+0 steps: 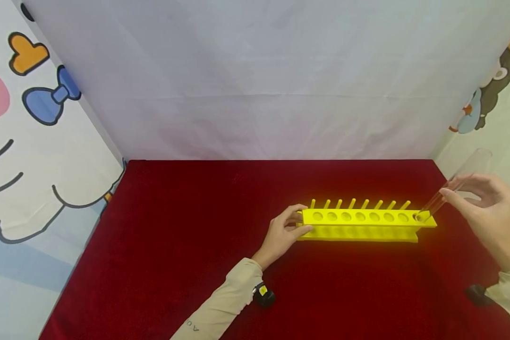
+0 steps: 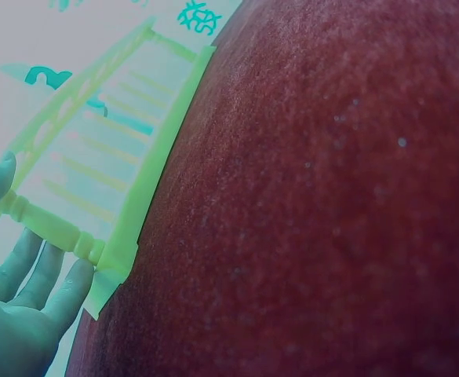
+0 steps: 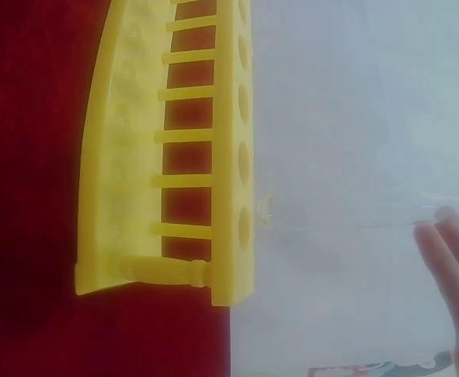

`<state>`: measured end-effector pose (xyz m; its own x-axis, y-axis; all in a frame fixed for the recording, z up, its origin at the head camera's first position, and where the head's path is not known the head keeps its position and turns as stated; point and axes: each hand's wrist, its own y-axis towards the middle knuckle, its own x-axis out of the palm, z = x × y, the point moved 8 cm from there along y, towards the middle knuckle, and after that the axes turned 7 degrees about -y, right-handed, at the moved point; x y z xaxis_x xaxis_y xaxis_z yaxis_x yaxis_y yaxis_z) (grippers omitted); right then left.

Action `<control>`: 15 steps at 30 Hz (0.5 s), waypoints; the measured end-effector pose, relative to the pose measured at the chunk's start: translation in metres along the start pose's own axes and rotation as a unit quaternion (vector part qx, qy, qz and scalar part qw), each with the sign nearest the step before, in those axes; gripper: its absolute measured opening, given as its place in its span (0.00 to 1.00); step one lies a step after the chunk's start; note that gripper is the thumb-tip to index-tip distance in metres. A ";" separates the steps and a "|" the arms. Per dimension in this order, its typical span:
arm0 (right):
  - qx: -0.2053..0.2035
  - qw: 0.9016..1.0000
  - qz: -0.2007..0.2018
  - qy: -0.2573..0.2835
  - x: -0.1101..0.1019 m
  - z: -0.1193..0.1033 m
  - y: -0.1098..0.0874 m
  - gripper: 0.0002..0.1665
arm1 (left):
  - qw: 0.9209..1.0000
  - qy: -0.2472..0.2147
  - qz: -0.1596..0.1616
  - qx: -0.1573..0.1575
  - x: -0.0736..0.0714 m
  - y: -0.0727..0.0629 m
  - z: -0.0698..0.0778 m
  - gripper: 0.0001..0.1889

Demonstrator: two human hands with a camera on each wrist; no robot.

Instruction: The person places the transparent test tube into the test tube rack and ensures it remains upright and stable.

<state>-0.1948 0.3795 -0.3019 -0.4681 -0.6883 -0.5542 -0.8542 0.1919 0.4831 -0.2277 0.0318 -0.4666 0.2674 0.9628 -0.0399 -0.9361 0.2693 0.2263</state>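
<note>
Your left hand [image 1: 282,236] is clasping the end of a yellow rack [image 1: 367,222], thumb pressing at its front and fingers bending about the end post. The rack is extending rightward from that grip, standing on the red cloth [image 1: 174,236]. Your right hand [image 1: 493,210] is pinching a clear tube [image 1: 437,202] partway along its length; the tube is slanting, its mouth rising above your fingers, its rounded end hanging below-left of them, just over the rack's rightmost hole.
</note>
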 end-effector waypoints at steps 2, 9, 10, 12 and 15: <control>0.003 1.000 -0.002 -0.006 0.000 0.000 0.000 0.18 | 1.000 -0.002 0.000 -0.001 0.000 -0.001 0.002 0.25; 0.014 1.000 -0.010 -0.018 0.001 0.004 0.001 0.18 | 1.000 -0.003 -0.001 -0.004 -0.001 -0.005 0.022 0.23; 0.016 1.000 -0.011 -0.017 0.001 0.004 0.001 0.18 | 1.000 -0.003 -0.002 -0.004 -0.001 -0.005 0.023 0.23; 0.018 1.000 -0.012 -0.018 0.002 0.005 0.002 0.18 | 1.000 -0.002 -0.003 -0.003 -0.001 -0.006 0.029 0.23; 0.021 0.999 -0.014 -0.027 0.003 0.007 0.001 0.18 | 1.000 -0.001 -0.006 -0.002 -0.002 -0.008 0.038 0.23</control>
<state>-0.1984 0.3830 -0.3078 -0.4550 -0.6557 -0.6026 -0.8751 0.2039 0.4389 -0.2121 0.0265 -0.4310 0.2789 0.9595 -0.0400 -0.9339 0.2807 0.2214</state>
